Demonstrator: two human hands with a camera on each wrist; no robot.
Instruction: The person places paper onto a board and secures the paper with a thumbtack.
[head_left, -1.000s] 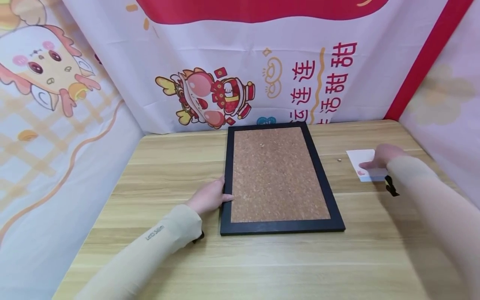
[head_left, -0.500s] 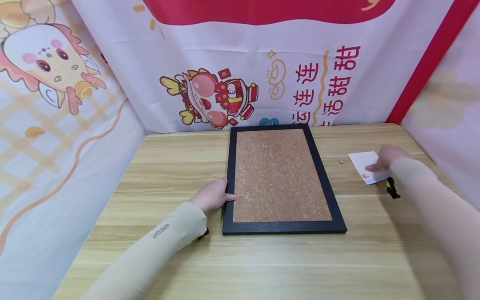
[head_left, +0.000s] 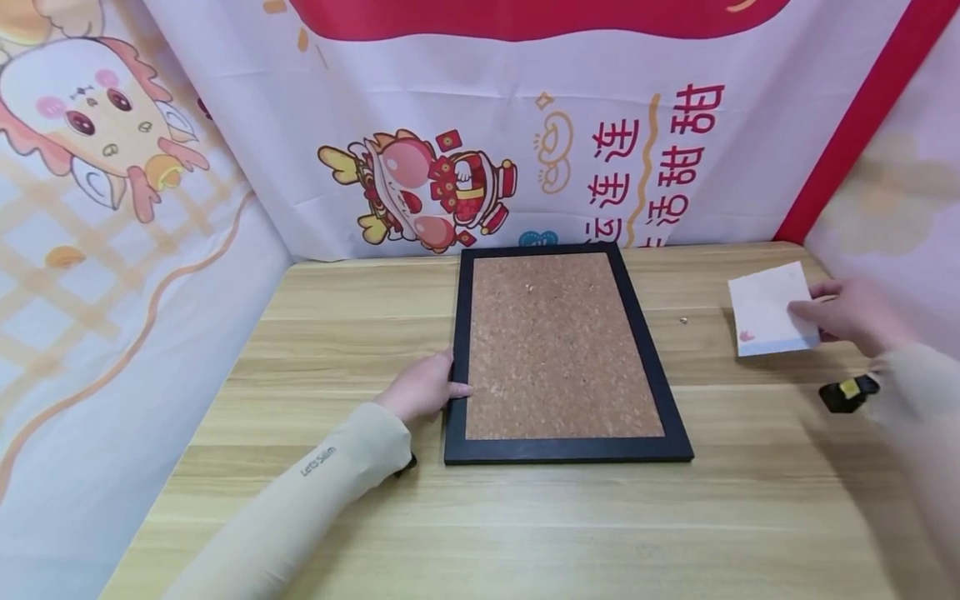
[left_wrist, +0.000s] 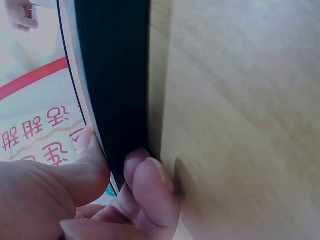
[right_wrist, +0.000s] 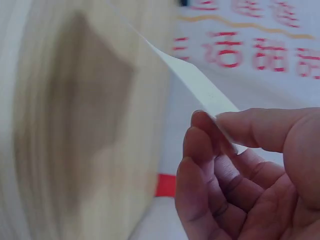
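A wooden table (head_left: pixel 525 533) filled the lower part of the frame, and a person's pale left sleeve (head_left: pixel 285 500) reached in from the bottom left. Near the centre, the left hand (head_left: pixel 420 387) gripped the left side of a black-framed cork board (head_left: pixel 562 350), thumb over the frame and fingers curled against its outer side, just as a second earlier. At the right edge, a black wrist device (head_left: pixel 849 393) with a yellow patch hung below the right hand (head_left: pixel 855 315), which pinched a white card (head_left: pixel 768 312) between thumb and fingers. A second earlier that card had lain on the table under this hand; now it was raised and tilted, farther right, its shadow on the wood in the right wrist view. The thumb and fingers hid part of its right edge. A tiny shiny piece (head_left: pixel 683 321) lay on the table between board and card, and a small pale speck (head_left: pixel 530 289) showed on the upper cork. Behind, a white cloth (head_left: pixel 465 92) with a cartoon figure and red characters crossed the top.
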